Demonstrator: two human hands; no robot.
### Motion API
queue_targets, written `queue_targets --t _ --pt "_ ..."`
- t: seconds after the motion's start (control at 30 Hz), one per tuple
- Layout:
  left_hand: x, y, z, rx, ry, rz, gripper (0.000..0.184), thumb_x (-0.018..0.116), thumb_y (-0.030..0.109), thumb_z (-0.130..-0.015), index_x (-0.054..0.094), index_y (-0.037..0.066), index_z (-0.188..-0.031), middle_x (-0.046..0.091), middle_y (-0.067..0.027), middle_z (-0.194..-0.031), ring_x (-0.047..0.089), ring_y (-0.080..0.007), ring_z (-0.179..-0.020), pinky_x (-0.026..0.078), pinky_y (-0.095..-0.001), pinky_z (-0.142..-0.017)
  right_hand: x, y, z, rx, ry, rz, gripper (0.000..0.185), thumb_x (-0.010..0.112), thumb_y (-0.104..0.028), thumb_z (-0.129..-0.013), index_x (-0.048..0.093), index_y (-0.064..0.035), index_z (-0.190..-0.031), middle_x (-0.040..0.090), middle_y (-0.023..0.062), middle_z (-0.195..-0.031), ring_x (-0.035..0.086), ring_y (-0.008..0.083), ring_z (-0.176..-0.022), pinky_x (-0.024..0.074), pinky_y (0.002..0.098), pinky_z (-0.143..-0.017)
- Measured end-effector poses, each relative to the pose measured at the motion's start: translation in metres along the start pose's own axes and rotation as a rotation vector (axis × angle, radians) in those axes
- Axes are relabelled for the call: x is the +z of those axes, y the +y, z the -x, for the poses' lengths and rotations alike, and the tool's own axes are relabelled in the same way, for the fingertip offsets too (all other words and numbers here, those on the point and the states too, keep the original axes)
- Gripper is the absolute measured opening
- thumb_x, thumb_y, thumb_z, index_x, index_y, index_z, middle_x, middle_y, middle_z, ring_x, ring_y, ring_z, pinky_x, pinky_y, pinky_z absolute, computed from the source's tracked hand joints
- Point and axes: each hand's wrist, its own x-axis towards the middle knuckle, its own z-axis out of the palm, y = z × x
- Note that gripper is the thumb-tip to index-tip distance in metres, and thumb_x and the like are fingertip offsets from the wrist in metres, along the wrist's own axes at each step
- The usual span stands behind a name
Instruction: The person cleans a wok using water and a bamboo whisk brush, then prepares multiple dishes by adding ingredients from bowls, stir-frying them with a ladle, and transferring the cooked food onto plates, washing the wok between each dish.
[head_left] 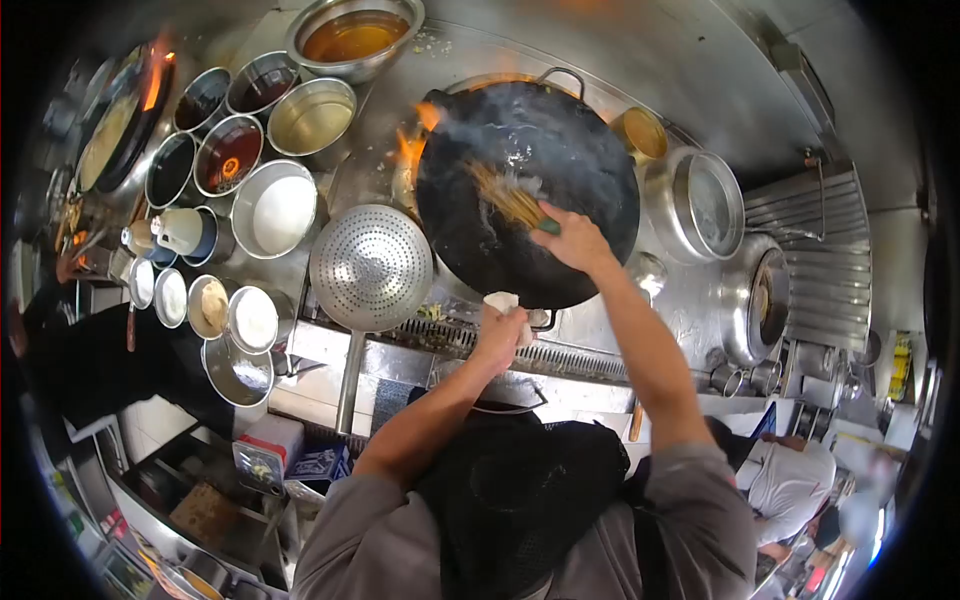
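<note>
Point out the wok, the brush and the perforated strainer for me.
Wok [588, 150]: head view, dark inner wall.
Brush [510, 201]: head view, middle of the bristles.
Perforated strainer [371, 268]: head view, middle of the bowl.

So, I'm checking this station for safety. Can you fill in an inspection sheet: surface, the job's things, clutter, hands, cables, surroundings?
Surface: steel counter; pale scraps lie behind the wok.
Job's things: smoke or steam over the wok; brush inside it; cloth at its near handle.
Clutter: strainer left of the wok; pots of liquid beyond.
Hands: right hand grips the brush; left hand holds the cloth.
Cables: nothing seen.
Surroundings: flames at the wok's left edge; person in a pale shirt at lower right.
</note>
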Motion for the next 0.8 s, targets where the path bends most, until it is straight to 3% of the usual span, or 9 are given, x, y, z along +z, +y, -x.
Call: queue_targets --t 0.07,0.17,0.27,0.33,0.37,0.43,0.6,0.67,0.8 --pt "0.018 0.028 0.014 0.004 0.126 -0.015 0.016 0.051 -0.004 -0.081 0.051 0.007 -0.093 0.053 -0.0018 -0.081 0.056 -0.0121 -0.063 0.051 -0.0309 -0.048 0.007 -0.005 0.015 -0.028 -0.028 -0.067 0.065 0.067 -0.042 -0.082 0.052 -0.0149 -0.139 0.064 0.0221 -0.118 0.061 0.0407 -0.109 0.0481 0.0438 -0.094" --pt "0.007 0.013 0.01 0.087 0.23 -0.01 0.019 0.052 -0.002 -0.082 0.048 0.006 -0.099 0.054 -0.003 -0.083 0.057 -0.0131 -0.066 0.053 -0.0316 -0.049 0.0 0.027 0.076 -0.158 -0.138 -0.05 0.062 0.068 -0.038 -0.083 0.053 -0.0138 -0.138 0.064 0.0202 -0.121 0.059 0.0391 -0.113 0.0456 0.0414 -0.1" --pt "0.004 0.028 0.011 0.0 0.123 0.018 0.026 0.055 0.001 -0.084 0.046 0.008 -0.108 0.055 -0.0052 -0.094 0.061 -0.0165 -0.077 0.055 -0.0335 -0.052 -0.027 0.076 0.073 -0.272 -0.201 0.024 0.059 0.067 -0.038 -0.084 0.055 -0.014 -0.136 0.066 0.0203 -0.116 0.062 0.0377 -0.108 0.0471 0.0433 -0.096" --pt "0.008 0.03 0.02 -0.087 0.099 0.023 0.03 0.056 0.002 -0.085 0.045 0.009 -0.111 0.057 -0.0062 -0.101 0.062 -0.0178 -0.08 0.056 -0.0345 -0.055 -0.014 0.024 0.026 -0.052 -0.061 0.015 0.058 0.067 -0.04 -0.084 0.055 -0.0169 -0.135 0.068 0.0233 -0.106 0.064 0.0413 -0.099 0.0503 0.0463 -0.091" --pt "0.005 0.025 0.018 -0.086 0.096 0.023 0.03 0.056 0.002 -0.085 0.045 0.009 -0.111 0.057 -0.0062 -0.101 0.062 -0.0178 -0.08 0.056 -0.0345 -0.055 -0.003 0.001 0.005 -0.005 0.03 -0.005 0.057 0.066 -0.041 -0.085 0.054 -0.0186 -0.136 0.067 0.0268 -0.097 0.064 0.0462 -0.091 0.0519 0.05 -0.084" --pt "-0.005 0.015 0.012 -0.071 0.078 0.008 0.03 0.057 0.002 -0.085 0.045 0.009 -0.112 0.057 -0.0058 -0.101 0.062 -0.0177 -0.082 0.056 -0.035 -0.058 0.033 -0.007 -0.01 0.009 0.174 -0.033 0.058 0.064 -0.039 -0.086 0.05 -0.0188 -0.139 0.067 0.0286 -0.096 0.064 0.0468 -0.091 0.0508 0.0527 -0.083" --pt "0.004 0.037 0.022 -0.08 0.138 -0.019 0.034 0.056 0.002 -0.085 0.043 0.009 -0.115 0.056 -0.0057 -0.101 0.061 -0.0171 -0.083 0.056 -0.0351 -0.058 0.002 0.063 0.08 -0.11 -0.076 0.022 0.06 0.068 -0.038 -0.084 0.05 -0.021 -0.139 0.068 0.0244 -0.096 0.066 0.0427 -0.09 0.052 0.049 -0.085" --pt "0.002 0.034 0.022 -0.111 0.101 -0.011 0.035 0.056 0.003 -0.085 0.042 0.009 -0.116 0.055 -0.0054 -0.1 0.06 -0.0167 -0.081 0.056 -0.035 -0.057 -0.012 0.097 0.056 -0.224 -0.077 0.016 0.057 0.068 -0.038 -0.083 0.055 -0.0183 -0.135 0.069 0.0215 -0.097 0.067 0.0408 -0.091 0.0524 0.0486 -0.084" --pt "-0.001 0.027 0.019 -0.077 0.114 -0.049 0.02 0.056 0.001 -0.084 0.05 0.005 -0.103 0.055 -0.0023 -0.09 0.055 -0.0113 -0.078 0.047 -0.0293 -0.064 0.017 0.004 -0.011 -0.043 0.081 0.035 0.059 0.064 -0.039 -0.087 0.047 -0.0181 -0.139 0.068 0.0251 -0.094 0.066 0.0435 -0.09 0.0519 0.0523 -0.081"
